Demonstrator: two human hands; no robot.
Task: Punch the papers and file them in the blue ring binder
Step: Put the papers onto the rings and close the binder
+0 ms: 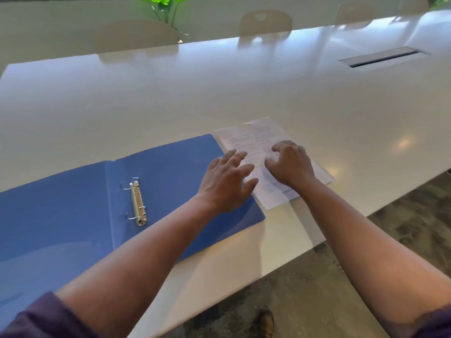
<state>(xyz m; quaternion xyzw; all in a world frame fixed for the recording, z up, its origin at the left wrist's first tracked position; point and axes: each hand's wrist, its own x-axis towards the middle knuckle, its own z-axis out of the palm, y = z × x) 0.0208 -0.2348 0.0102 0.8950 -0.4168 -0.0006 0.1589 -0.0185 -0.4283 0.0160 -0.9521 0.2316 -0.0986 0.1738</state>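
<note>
Head view: Because only one camera looked down at the work, everything below came from it.
Blue ring binder [73, 211]: It lay spread flat on the white tabletop [244, 89], both covers down, probably so the sheets could drop straight onto the mechanism.
Rings [136, 202]: The metal spine with its two rings sat just right of the fold; whether the rings were sprung apart or closed could not be told.
Papers [256, 140]: A thin stack of printed sheets lay on the tabletop just beside the binder's right cover, its near left edge touching or slightly overlapping that cover; being next to the binder kept the carry short.
Left hand [225, 181]: It was held palm down, fingers spread, over the binder's right corner with fingertips reaching the stack's left edge. Its grip was wide open and held nothing, apparently placed to steady or square the sheets.
Right hand [290, 163]: It sat on the middle of the stack with fingers curled like a claw, a loose, half-open grip not yet closed on any sheet, likely gathering them for a lift.
Hole punch: None showed anywhere in view, and whether the sheets already had holes was too blurred to judge.
Far side: Chair backs [265, 21] and a green plant [163, 6] stood beyond the tabletop, well apart from the work.
</note>
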